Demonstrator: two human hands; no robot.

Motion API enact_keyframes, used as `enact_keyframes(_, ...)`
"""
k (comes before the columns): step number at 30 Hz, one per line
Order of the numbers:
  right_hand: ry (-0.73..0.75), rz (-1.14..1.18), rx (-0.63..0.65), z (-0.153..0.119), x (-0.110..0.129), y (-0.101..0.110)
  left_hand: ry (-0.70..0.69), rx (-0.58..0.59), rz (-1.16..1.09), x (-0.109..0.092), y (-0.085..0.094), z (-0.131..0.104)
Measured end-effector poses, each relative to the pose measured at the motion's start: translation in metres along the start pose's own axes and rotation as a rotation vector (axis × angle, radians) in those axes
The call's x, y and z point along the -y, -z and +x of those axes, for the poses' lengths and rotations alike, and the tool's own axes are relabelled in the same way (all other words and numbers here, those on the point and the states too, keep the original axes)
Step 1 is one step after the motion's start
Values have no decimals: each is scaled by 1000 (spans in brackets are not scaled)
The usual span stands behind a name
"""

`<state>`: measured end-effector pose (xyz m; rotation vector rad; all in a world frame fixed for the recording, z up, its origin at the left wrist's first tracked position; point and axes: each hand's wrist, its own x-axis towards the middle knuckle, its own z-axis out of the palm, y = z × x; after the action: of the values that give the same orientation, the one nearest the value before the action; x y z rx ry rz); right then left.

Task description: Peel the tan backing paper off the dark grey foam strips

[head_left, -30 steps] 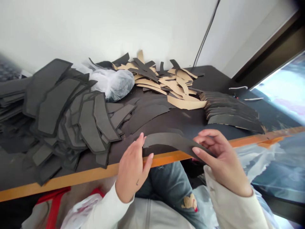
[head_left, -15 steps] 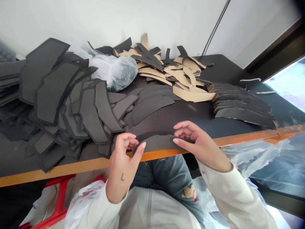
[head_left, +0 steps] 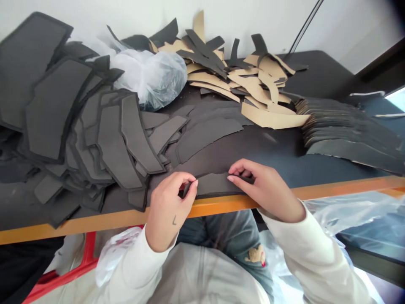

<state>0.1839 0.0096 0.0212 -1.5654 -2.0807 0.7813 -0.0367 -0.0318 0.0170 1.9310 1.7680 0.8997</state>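
Observation:
A curved dark grey foam piece (head_left: pixel 213 185) lies along the front edge of the table, between my two hands. My left hand (head_left: pixel 171 202) pinches its left end between thumb and fingertips. At the other end, the thumb and fingers of my right hand (head_left: pixel 264 185) close on its upper edge. Just beyond it rests a fan of similar flat dark pieces (head_left: pixel 210 133). To the left, a heap of bordered grey panels (head_left: pixel 117 143) reaches close to my left hand.
Tan-backed curved strips (head_left: pixel 275 116) are piled at the back, beside a clear plastic bag (head_left: pixel 155 76). A stack of dark curved pieces (head_left: pixel 351 147) stands at the right. An orange-brown edge (head_left: pixel 221 206) borders the dark table (head_left: pixel 268 162). Below left is a red frame (head_left: pixel 79 270).
My left hand has closed from a loose, spread grip into a pinch on the foam piece's left end. My right fingers have drawn closer together. The camera view has shifted nearer the table.

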Motion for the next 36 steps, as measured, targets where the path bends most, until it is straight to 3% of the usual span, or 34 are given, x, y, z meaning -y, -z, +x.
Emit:
enact_keyframes(17,-25,-42,16,3,-1,1,-32,7,33,4,-1,4)
enact_keyframes(36,-39,-123,-23,-1,-2,-5,23,41,43,3,2,7)
